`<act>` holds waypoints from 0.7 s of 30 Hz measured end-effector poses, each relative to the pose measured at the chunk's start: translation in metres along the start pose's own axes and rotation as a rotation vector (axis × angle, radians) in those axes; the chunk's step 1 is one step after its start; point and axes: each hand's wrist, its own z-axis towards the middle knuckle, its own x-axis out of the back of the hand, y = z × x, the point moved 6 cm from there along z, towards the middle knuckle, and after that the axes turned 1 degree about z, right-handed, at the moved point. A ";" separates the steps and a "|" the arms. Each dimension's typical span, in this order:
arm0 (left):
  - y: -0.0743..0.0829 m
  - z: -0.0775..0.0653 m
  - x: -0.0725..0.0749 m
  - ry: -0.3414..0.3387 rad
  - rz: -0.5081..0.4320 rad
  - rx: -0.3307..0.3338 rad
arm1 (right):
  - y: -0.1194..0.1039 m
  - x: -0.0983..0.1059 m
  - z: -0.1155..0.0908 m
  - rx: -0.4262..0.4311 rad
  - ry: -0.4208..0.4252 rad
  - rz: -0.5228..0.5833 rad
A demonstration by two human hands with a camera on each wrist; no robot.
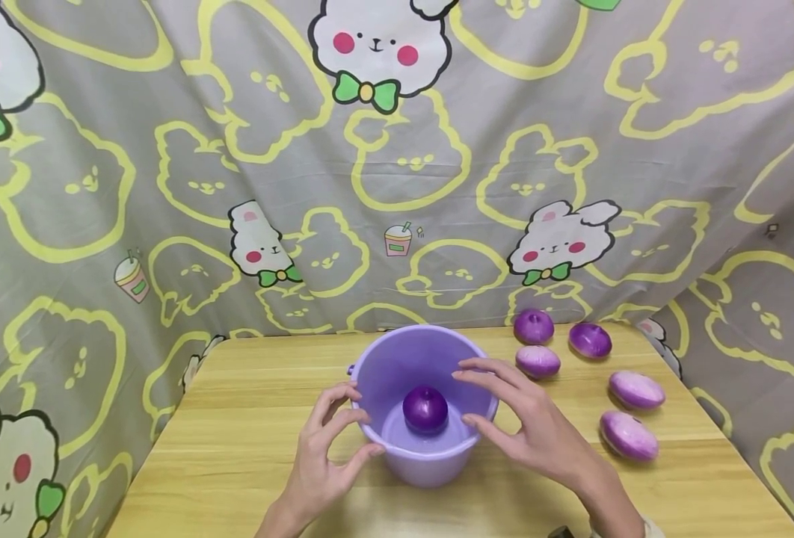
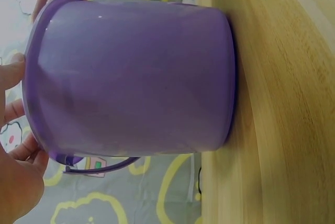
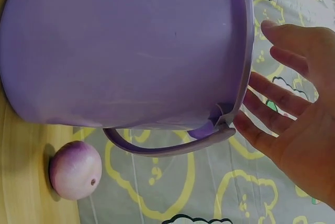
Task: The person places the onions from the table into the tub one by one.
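A light purple bucket [image 1: 431,469] stands upright on the wooden table, its mouth facing up. One dark purple onion [image 1: 425,409] lies on the bottom inside it. At the bucket's left side, my left hand [image 1: 319,457] has its fingertips and thumb resting along the rim, fingers loosely bent. My right hand [image 1: 534,424] is on the opposite side, fingers spread and reaching over the rim, thumb apart from them. Nothing is held in the right palm, as the right wrist view shows. The bucket's handle [image 3: 157,149] hangs down at the far side.
Several more purple onions lie to the right on the table [image 1: 249,426], among them a dark one [image 1: 534,326] at the back and a paler one [image 1: 629,436] nearer. A patterned grey curtain [image 1: 330,172] hangs behind the table and along its sides.
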 end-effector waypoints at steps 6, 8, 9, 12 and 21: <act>0.000 0.000 0.000 -0.001 0.000 -0.004 | 0.002 0.005 -0.001 0.005 0.023 0.013; 0.000 0.000 0.000 -0.003 0.000 -0.005 | 0.003 0.008 -0.001 0.008 0.037 0.010; 0.000 0.000 0.000 -0.003 0.000 -0.005 | 0.004 0.010 -0.001 0.012 0.045 0.008; -0.001 -0.001 -0.001 -0.005 -0.002 -0.006 | 0.005 0.016 0.000 0.025 0.069 -0.001; 0.000 -0.001 0.000 -0.004 -0.008 -0.017 | 0.010 0.027 0.002 0.022 0.086 -0.010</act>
